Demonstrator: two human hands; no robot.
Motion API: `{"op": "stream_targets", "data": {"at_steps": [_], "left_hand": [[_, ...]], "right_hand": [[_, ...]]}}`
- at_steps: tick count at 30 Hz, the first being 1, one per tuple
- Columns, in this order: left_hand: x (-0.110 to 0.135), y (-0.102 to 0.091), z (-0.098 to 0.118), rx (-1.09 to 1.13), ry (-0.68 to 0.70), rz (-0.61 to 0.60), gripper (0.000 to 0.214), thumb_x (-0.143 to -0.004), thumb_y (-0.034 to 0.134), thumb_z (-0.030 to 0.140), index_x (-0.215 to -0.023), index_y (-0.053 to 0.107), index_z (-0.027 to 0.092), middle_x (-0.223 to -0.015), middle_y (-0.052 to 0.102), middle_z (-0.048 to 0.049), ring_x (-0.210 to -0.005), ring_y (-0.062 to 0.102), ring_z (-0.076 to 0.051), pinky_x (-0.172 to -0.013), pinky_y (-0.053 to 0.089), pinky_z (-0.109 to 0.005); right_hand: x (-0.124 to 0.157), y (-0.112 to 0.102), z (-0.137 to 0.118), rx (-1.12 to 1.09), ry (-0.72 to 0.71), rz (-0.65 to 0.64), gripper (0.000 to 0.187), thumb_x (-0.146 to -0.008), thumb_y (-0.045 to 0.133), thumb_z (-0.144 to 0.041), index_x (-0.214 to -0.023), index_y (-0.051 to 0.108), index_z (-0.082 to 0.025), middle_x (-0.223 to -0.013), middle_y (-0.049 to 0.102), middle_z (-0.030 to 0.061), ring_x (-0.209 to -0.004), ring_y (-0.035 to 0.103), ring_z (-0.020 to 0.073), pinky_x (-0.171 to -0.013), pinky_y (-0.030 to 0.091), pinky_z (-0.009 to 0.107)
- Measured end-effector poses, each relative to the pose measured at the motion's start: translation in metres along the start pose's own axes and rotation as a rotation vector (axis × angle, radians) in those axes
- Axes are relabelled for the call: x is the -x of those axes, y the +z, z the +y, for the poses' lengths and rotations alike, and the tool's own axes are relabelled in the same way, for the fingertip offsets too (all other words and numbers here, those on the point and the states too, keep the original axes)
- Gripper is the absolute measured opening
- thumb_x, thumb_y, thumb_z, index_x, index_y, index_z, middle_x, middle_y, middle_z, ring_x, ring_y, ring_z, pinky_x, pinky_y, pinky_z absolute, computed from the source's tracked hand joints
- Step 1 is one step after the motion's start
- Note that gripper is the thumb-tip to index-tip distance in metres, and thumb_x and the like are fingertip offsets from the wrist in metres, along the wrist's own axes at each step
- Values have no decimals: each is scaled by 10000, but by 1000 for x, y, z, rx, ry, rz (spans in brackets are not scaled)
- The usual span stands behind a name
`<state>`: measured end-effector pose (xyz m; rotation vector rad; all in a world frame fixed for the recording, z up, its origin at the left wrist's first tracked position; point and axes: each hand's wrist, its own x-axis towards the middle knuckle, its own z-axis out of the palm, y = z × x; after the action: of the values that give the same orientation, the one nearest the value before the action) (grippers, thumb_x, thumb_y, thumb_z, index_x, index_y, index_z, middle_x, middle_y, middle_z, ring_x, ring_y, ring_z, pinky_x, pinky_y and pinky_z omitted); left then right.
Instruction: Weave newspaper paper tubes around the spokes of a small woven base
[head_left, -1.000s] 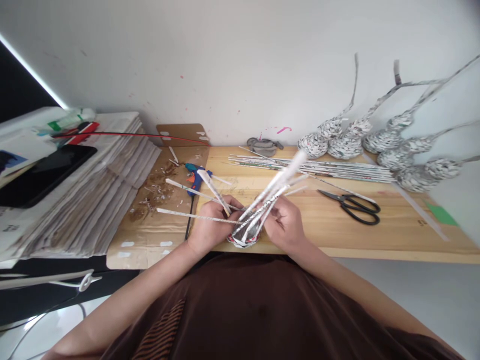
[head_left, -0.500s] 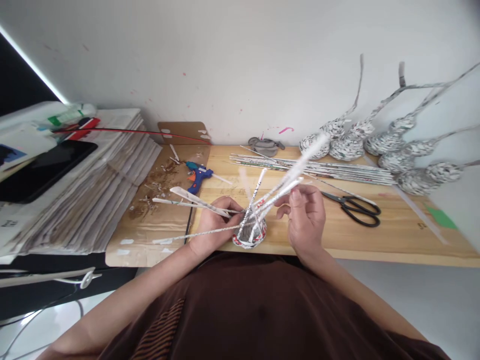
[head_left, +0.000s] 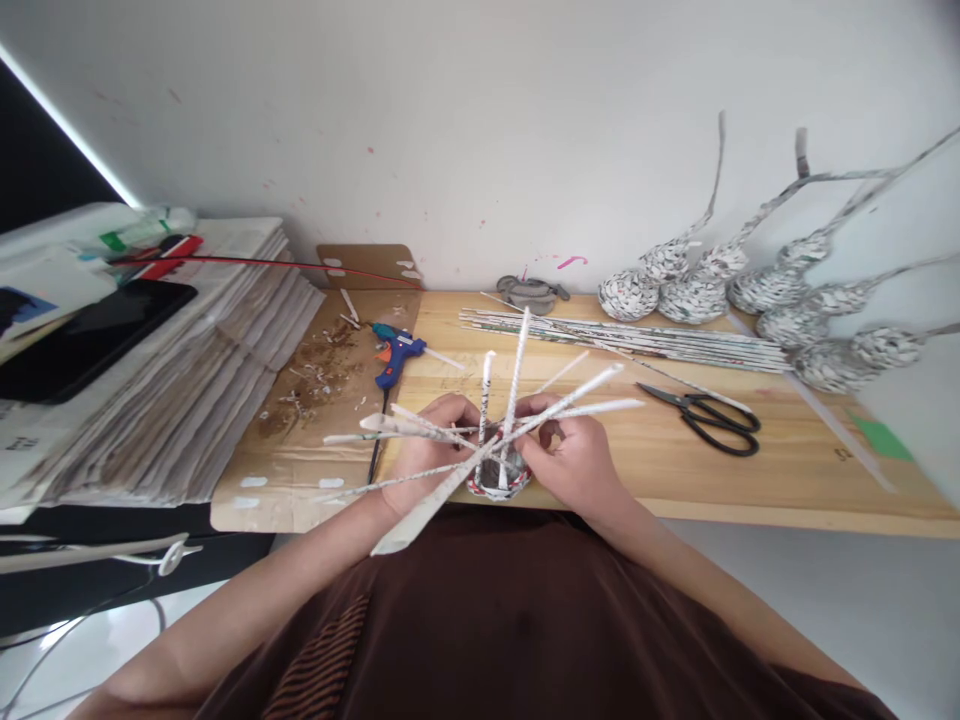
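A small basket woven from rolled newspaper (head_left: 496, 488) stands at the table's front edge, with several paper tubes (head_left: 514, 385) fanning out of its rim. My left hand (head_left: 435, 445) is closed on the basket's left side; its fingertips are partly hidden behind the tubes. Against the right side of the rim, my right hand (head_left: 574, 455) is closed, thumb and fingers pinching at the base of the tubes. Exactly which tube it grips is hard to make out. One flattened strip end (head_left: 412, 525) slants toward my body over my left wrist.
Scissors (head_left: 705, 415) lie to the right, below a bundle of paper tubes (head_left: 637, 340). Several woven gourd-like pieces (head_left: 701, 290) line the wall. A blue glue gun (head_left: 401, 357) rests at the left on cardboard (head_left: 292, 460), beside a tall paper stack (head_left: 247, 350).
My right hand has moved left and down from the raised tube ends to the basket's rim. A long strip that pointed up and right now slants down toward my body.
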<state>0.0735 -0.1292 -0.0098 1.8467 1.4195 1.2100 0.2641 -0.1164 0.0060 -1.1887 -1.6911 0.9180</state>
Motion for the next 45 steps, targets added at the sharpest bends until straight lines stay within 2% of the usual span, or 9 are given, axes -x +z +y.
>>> {"op": "stream_targets", "data": {"at_steps": [7,11,13,16,20,24,31,39,45], "left_hand": [[0,0,4,8,-14,-7,113,-813,721,222,-734,656,174,-675,642,-8,-600,581,-132,-539,443,-240],[-1,1,8,-33,1,-19,92,-819,694,222,-754,658,168,-697,659,-14,-621,597,-129,-577,463,-233],[-1,1,10,-68,11,-17,87,-804,684,194,-731,645,168,-680,649,-7,-610,588,-121,-575,453,-224],[-2,-1,17,-109,-7,-37,104,-773,669,156,-683,618,166,-638,631,4,-582,566,-112,-553,429,-212],[-1,-2,22,-77,-70,-50,123,-793,669,213,-689,625,164,-613,635,3,-540,556,-107,-516,421,-204],[0,0,16,-31,-70,-21,110,-804,673,218,-715,634,166,-617,642,0,-533,554,-105,-489,415,-194],[0,0,17,-34,9,39,86,-789,671,126,-716,657,170,-662,670,-6,-588,603,-118,-544,460,-212],[0,-5,16,-88,110,-15,120,-836,664,101,-772,710,191,-738,692,-7,-700,639,-141,-679,504,-253],[-1,-8,15,-146,165,-79,159,-893,636,114,-854,755,213,-793,720,-22,-780,652,-158,-756,520,-278]], "right_hand": [[-1,-1,3,37,-134,-97,210,-757,611,-94,-902,700,-217,-891,750,22,-794,696,184,-751,536,299],[0,4,5,-91,-88,41,88,-820,662,-179,-893,688,-220,-780,722,10,-675,681,161,-628,528,263],[-2,6,4,-123,-84,82,145,-844,667,-217,-989,661,-220,-790,717,8,-646,672,151,-597,521,253],[-6,5,1,-48,-95,-8,255,-819,690,-226,-1063,615,-223,-825,719,6,-615,652,141,-589,513,255],[-5,4,3,32,-80,-83,195,-806,688,-222,-988,618,-220,-783,698,7,-612,645,155,-597,512,280],[-2,5,5,-203,-73,1,239,-885,636,-237,-1118,585,-240,-883,693,23,-759,688,174,-694,552,300],[-10,8,9,-632,216,127,296,-871,674,-418,-1082,572,-236,-708,644,-41,-533,649,147,-450,512,256],[-12,5,4,-837,222,98,230,-789,741,-368,-927,650,-208,-822,714,5,-481,578,94,-398,418,215],[-15,3,6,-846,325,103,383,-800,736,-567,-785,587,-214,-621,607,-33,-434,506,87,-373,384,204]]}}
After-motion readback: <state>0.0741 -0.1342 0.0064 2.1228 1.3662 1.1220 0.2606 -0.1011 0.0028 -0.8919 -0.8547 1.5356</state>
